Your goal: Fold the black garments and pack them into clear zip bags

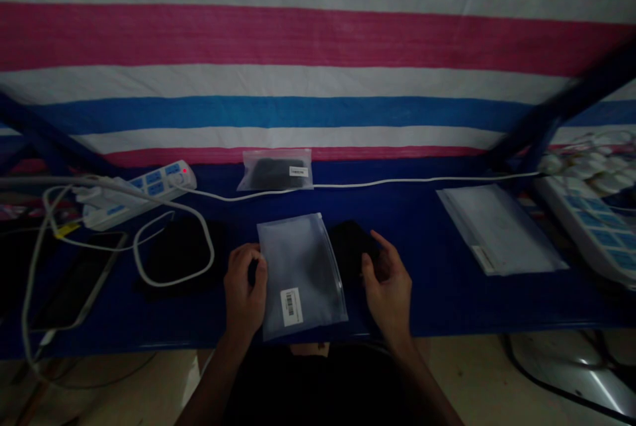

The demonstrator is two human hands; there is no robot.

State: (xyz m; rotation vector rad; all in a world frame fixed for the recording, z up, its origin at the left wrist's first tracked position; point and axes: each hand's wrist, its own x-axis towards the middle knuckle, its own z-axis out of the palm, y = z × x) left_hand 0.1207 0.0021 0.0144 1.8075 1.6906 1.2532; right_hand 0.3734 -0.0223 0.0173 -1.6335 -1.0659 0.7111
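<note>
Though it looks frosted, the pouch [293, 259] is translucent.

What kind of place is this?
Likely a makeshift work area: a striped tarp behind a narrow blue bench, a power strip, and a barcoded bag.
</note>
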